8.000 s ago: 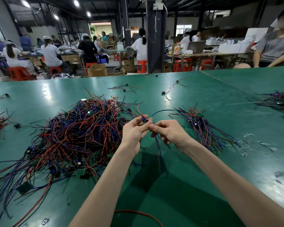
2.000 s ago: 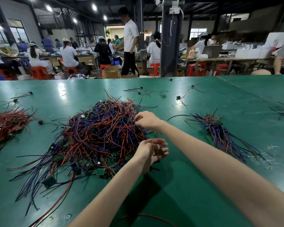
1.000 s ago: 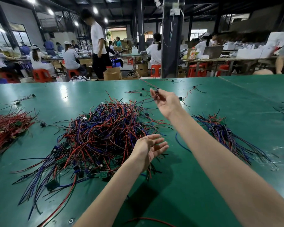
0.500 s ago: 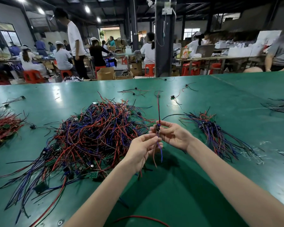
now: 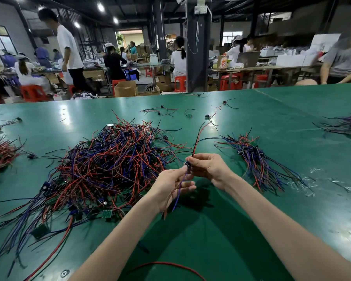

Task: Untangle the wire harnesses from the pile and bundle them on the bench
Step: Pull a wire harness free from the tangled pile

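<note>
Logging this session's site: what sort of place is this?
Most likely a factory assembly floor: a pile of wire harnesses on a long green bench, with seated workers on red stools at tables behind.

Bkgd: a person in a white T-shirt (image 5: 69, 47) stands at left near seated workers (image 5: 178, 57), w/ red plastic stools (image 5: 180, 83) and an open cardboard box (image 5: 125, 89) on the floor, a dark pillar (image 5: 198, 47) at ctr, a laptop (image 5: 248, 59) and white boxes (image 5: 290, 59) on the rt table, ceiling lights (image 5: 100, 6) on.
</note>
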`<state>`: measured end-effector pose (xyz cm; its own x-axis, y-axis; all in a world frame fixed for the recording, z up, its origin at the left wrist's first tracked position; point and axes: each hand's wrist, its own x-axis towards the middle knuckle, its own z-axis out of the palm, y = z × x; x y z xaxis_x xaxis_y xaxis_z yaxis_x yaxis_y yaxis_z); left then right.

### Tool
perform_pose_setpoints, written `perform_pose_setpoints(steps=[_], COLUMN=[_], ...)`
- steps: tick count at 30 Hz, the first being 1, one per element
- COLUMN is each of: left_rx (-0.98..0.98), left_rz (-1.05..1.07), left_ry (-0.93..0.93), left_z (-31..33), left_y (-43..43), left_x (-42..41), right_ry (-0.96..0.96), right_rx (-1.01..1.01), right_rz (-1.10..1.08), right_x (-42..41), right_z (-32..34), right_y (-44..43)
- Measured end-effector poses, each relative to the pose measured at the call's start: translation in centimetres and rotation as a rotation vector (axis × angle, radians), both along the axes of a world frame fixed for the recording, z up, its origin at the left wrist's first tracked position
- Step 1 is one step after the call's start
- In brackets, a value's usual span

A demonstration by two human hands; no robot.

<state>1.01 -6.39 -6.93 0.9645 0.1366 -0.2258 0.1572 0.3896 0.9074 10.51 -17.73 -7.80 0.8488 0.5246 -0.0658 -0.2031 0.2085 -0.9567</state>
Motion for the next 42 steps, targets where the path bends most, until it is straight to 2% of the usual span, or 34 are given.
perform_pose_setpoints(steps=[5, 8, 18, 28, 37, 42], left_rx=[0.214, 0.277, 0.253, 0.280, 0.356, 0.346], left_rz=[-0.016, 0.018, -0.026, -0.116, -0.176, -0.102], left_ry=[0.026, 0.026, -0.021, 0.044, -0.017, -0.020], left_z=[-0.4, -0.6, -0.6, -0.5, -0.5, -0.4], left_y=[0.1, 0.0, -0.5, -0.5, -0.1, -0.9], left_x=[0.1, -0.1, -0.5, -0.4, 0.1, 0.4], right_ry=[-0.226, -0.155, 0.240, 0.226, 0.216, 0.213], right_rx=[-0.168, -0.125, -0.057, 0.082, 0.173, 0.167], right_rz=[-0.059, -0.078, -0.124, -0.438, -0.476, -0.446], right_x=[-0.9, -1.1, 0.0, 2.8, 3.2, 3.3], right_z=[-0.1, 0.1, 0.9, 0.4, 0.4, 0.4], right_y=[0.7, 1.1, 0.5, -1.7, -2.1, -2.1])
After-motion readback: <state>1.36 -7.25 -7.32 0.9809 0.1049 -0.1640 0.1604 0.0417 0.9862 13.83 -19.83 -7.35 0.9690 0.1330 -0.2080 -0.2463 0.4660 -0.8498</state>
